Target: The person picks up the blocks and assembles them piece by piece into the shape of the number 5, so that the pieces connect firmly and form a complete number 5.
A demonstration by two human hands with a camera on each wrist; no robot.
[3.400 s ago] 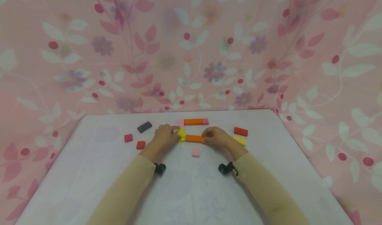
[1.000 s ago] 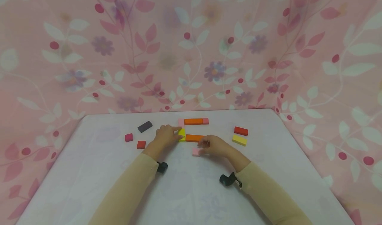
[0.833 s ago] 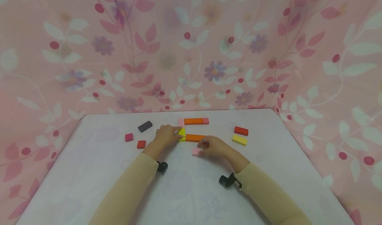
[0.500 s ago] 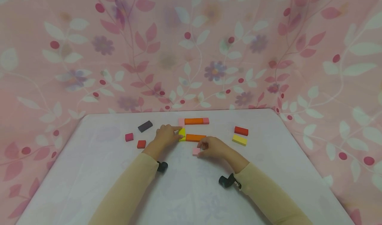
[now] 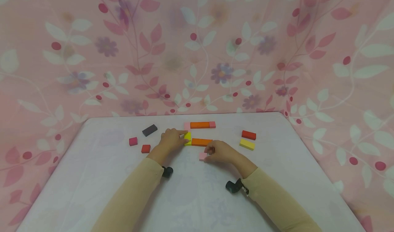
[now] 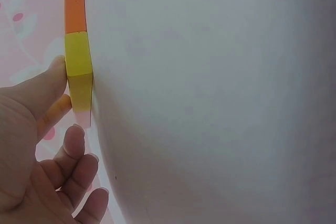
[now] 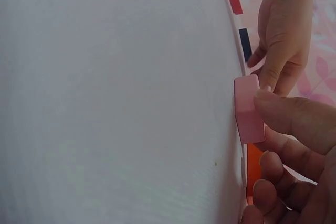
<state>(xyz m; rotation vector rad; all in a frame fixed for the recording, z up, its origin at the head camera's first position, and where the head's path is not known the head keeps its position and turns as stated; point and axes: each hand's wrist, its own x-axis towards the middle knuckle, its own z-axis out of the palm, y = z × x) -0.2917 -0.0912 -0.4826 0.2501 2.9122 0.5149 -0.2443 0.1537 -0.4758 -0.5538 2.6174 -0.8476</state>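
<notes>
In the head view, my left hand [image 5: 172, 139] rests its thumb and index finger against a yellow block [image 5: 188, 139]. The left wrist view has both fingertips along one side of that yellow block [image 6: 79, 59], other fingers loosely bent. My right hand [image 5: 221, 151] pinches a small pink block [image 5: 202, 156] between thumb and index finger, low on the table. That pink block [image 7: 249, 106] shows large in the right wrist view. An orange block [image 5: 200, 142] extends right from the yellow one; its right end is just behind my right fingers.
Behind lies another orange block [image 5: 199, 125] between a pink corner piece [image 5: 187, 126] and a pink end block [image 5: 212, 124]. Dark grey [image 5: 149, 130], magenta [image 5: 133, 141] and red [image 5: 146, 149] blocks lie left; red [image 5: 248, 135] and yellow [image 5: 247, 144] blocks lie right.
My right hand has left the orange block's right end and come nearer to take hold of the small pink block, which has shifted slightly right. My left hand stays at the yellow block.
</notes>
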